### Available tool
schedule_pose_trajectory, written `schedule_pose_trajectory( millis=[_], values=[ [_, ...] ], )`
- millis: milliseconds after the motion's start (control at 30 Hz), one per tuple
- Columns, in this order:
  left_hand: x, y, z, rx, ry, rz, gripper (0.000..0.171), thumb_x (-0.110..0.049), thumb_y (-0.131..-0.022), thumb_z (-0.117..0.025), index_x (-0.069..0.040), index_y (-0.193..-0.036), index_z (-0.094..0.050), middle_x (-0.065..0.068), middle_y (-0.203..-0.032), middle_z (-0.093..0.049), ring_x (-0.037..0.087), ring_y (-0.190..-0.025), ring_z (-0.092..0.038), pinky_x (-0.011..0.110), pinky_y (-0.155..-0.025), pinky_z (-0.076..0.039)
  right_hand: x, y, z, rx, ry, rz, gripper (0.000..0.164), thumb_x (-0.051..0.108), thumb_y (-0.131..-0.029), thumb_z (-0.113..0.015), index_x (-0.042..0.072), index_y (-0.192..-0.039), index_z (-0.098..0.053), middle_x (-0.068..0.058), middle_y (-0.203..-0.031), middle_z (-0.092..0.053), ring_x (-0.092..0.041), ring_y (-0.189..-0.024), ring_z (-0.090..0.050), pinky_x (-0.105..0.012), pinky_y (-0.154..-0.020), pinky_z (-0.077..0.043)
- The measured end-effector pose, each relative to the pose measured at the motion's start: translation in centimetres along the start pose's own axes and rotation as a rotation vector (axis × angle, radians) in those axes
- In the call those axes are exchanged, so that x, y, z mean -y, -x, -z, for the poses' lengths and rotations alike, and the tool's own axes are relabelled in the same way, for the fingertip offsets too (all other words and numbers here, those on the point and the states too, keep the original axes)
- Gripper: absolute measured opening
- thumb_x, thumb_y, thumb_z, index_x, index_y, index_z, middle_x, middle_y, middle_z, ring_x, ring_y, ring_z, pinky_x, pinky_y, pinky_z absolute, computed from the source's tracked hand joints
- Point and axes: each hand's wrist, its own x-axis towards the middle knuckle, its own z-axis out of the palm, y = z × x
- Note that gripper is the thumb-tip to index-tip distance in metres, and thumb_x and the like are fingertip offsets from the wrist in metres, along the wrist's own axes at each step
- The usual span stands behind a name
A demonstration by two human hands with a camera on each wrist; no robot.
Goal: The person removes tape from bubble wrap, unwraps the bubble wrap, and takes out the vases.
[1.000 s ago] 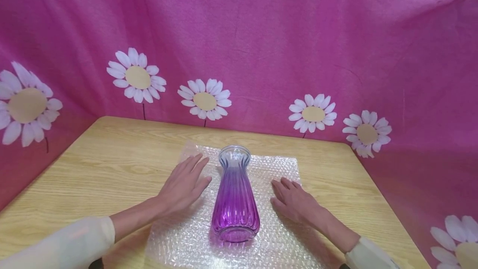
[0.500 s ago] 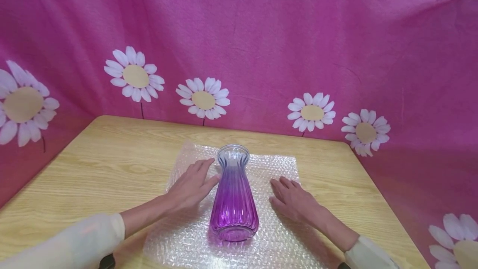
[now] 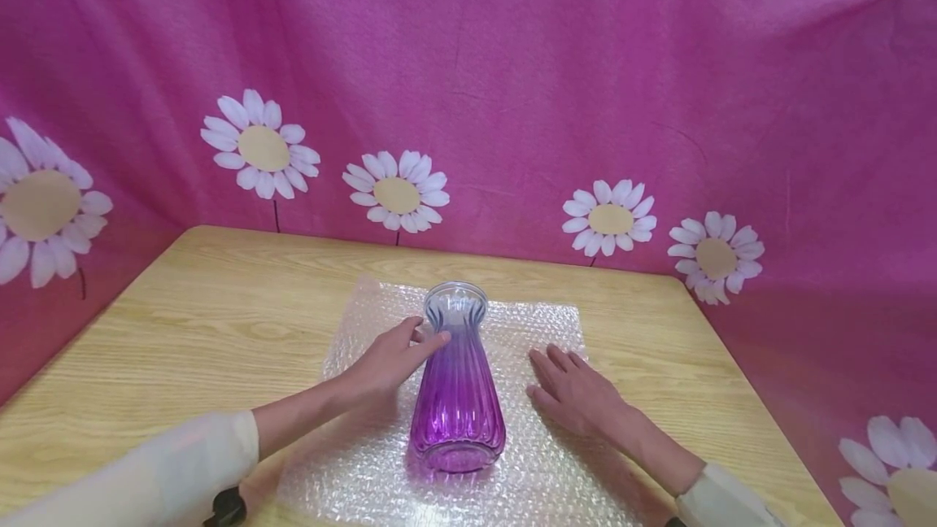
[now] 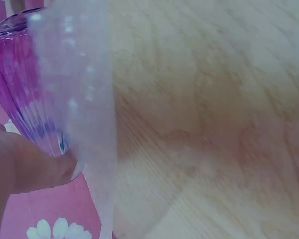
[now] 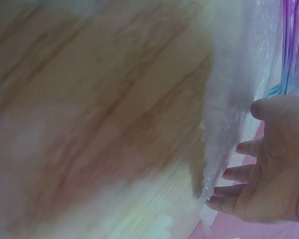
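A ribbed glass vase (image 3: 457,405), purple at the base and fading to clear at the mouth, lies on its side on a sheet of bubble wrap (image 3: 534,462). Its base faces me and its mouth points away. My left hand (image 3: 388,360) grips the vase's neck from the left, thumb over the top; the fingertips are hidden behind the glass. In the left wrist view, the thumb (image 4: 45,172) lies against the neck end. My right hand (image 3: 581,393) rests palm down with its fingers extended on the right part of the bubble wrap, apart from the vase.
The light wood table (image 3: 220,315) carries the bubble wrap. A magenta curtain (image 3: 498,88) printed with white daisies hangs behind the table and along both sides.
My left hand has moved right from the bubble wrap onto the vase's neck, its thumb now over the glass and its fingers bent. The vase and my right hand have stayed in place.
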Motion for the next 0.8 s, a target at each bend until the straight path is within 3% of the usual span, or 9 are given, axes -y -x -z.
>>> schedule_pose_trajectory(
  millis=[167,367,467,600,700,800],
  values=[
    [-0.6,-0.5,-0.3,0.022,0.106,0.111,0.086,-0.059,-0.081,-0.056,0.003,-0.137,-0.033,0.017,-0.120,-0.056,0.030,-0.098,-0.059,0.042,-0.082,-0.050,0.1,0.2,-0.1,-0.013,-0.039,0.012,0.056,0.035,-0.096,-0.042,-0.002,-0.138,-0.036,-0.029,-0.139,-0.032,-0.041,-0.130,-0.027,-0.050,-0.108,-0.019],
    [-1.0,-0.7,-0.6,0.047,0.215,0.146,0.091,-0.058,-0.077,-0.061,0.008,-0.134,-0.035,0.022,-0.121,-0.054,0.030,-0.098,-0.059,0.042,-0.085,-0.049,-0.2,0.6,-1.0,-0.122,-0.015,0.098,0.050,0.028,-0.097,-0.043,-0.003,-0.136,-0.039,-0.032,-0.135,-0.036,-0.045,-0.126,-0.031,-0.054,-0.104,-0.022],
    [-1.1,-0.8,-0.7,0.077,0.239,0.144,0.083,-0.058,-0.077,-0.061,0.006,-0.126,-0.045,0.012,-0.096,-0.062,0.015,-0.067,-0.057,0.039,-0.075,-0.052,-0.4,0.7,-1.4,-0.154,-0.015,0.120,0.048,0.027,-0.097,-0.042,-0.003,-0.136,-0.040,-0.034,-0.134,-0.036,-0.046,-0.125,-0.031,-0.055,-0.103,-0.023],
    [-1.2,-1.0,-1.0,0.118,0.289,0.141,0.071,-0.057,-0.078,-0.061,0.004,-0.114,-0.054,0.005,-0.076,-0.062,0.011,-0.053,-0.050,0.034,-0.066,-0.052,-0.4,0.7,-1.5,-0.174,-0.015,0.133,0.048,0.024,-0.096,-0.045,-0.003,-0.135,-0.041,-0.033,-0.134,-0.035,-0.044,-0.126,-0.031,-0.054,-0.104,-0.023],
    [-1.2,-1.3,-1.4,0.125,0.345,0.157,0.069,-0.056,-0.077,-0.063,0.004,-0.111,-0.053,0.008,-0.085,-0.065,0.019,-0.071,-0.063,0.035,-0.070,-0.054,-0.4,0.7,-1.5,-0.183,0.015,0.150,0.048,0.023,-0.096,-0.045,-0.004,-0.135,-0.040,-0.030,-0.135,-0.036,-0.042,-0.127,-0.031,-0.053,-0.105,-0.022],
    [-0.6,-2.0,-2.0,0.151,0.434,0.206,0.075,-0.055,-0.072,-0.069,0.004,-0.114,-0.049,0.013,-0.093,-0.065,0.025,-0.080,-0.065,0.038,-0.072,-0.054,-0.2,0.7,-1.6,-0.174,0.027,0.148,0.049,0.027,-0.097,-0.043,-0.003,-0.136,-0.040,-0.027,-0.137,-0.036,-0.040,-0.128,-0.030,-0.052,-0.106,-0.021]
  ],
)
